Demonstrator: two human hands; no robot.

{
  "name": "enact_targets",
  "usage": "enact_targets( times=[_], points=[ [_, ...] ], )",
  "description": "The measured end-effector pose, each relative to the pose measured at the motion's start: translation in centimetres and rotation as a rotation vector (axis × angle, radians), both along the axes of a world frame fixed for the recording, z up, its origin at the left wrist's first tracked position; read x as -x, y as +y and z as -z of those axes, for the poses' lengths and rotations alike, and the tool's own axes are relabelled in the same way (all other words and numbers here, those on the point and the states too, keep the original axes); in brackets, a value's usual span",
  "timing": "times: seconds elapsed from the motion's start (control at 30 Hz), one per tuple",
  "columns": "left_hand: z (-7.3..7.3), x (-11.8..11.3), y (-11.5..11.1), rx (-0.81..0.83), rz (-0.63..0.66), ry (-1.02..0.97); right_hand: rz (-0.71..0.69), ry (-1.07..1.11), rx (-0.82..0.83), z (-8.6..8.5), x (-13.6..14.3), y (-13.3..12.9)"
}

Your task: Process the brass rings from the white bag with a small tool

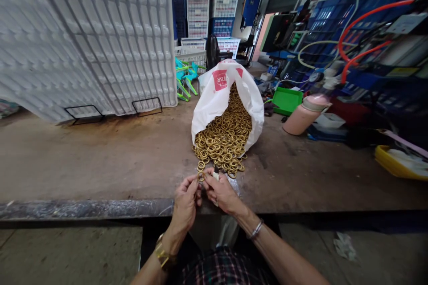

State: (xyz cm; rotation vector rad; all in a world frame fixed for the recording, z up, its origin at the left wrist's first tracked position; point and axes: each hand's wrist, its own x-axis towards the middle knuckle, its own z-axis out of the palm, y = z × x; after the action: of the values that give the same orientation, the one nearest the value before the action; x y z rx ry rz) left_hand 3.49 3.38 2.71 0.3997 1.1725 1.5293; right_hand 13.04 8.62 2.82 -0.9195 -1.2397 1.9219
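A brass-coloured ring [201, 176] is pinched at its left side by my left hand [186, 199], close to the table's front edge. My right hand [221, 192] is closed around a small pale tool with a black end [216, 176]; its exact kind is unclear. The fingertips of this hand meet the ring's right side. Just beyond both hands, a heap of similar rings [222, 140] spills from the mouth of a white plastic bag [209, 104] with red print, which lies on its side.
Ribbed white sheets [127, 40] lean upright on black wire stands [147, 106] at left. On the right are a pink bottle [304, 116], a green tray [287, 100], a yellow tray [397, 164] and orange hoses [368, 13]. Stacked crates [222, 26] stand behind the brown table [100, 160].
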Motion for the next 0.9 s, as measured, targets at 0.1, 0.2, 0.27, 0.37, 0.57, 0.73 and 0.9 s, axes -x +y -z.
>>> enact_targets(
  times=[0.1,0.2,0.27,0.37,0.57,0.73,0.9],
  points=[
    [0.0,-0.2,0.0,-0.008,-0.008,0.074,0.002,0.011,0.026,0.1,0.1,-0.2],
    [0.5,0.0,-0.1,0.003,-0.009,0.105,-0.018,-0.096,-0.031,0.5,-0.1,0.0],
    [0.8,0.2,-0.2,0.019,-0.001,0.142,0.0,-0.217,-0.161,0.7,-0.3,0.3],
    [1.0,0.5,-0.3,0.025,0.009,0.312,0.074,-0.381,-0.416,0.5,-0.6,0.6],
    [0.1,0.8,-0.4,-0.097,0.022,0.704,0.011,-0.489,-0.687,-0.5,-0.7,0.8],
    [0.0,0.7,-0.9,0.036,0.181,0.4,0.004,-0.366,-0.368,0.4,-0.3,0.6],
    [-0.2,0.8,-1.4,0.014,0.27,0.248,-0.041,-0.267,-0.154,1.1,0.0,0.3]
  ],
)
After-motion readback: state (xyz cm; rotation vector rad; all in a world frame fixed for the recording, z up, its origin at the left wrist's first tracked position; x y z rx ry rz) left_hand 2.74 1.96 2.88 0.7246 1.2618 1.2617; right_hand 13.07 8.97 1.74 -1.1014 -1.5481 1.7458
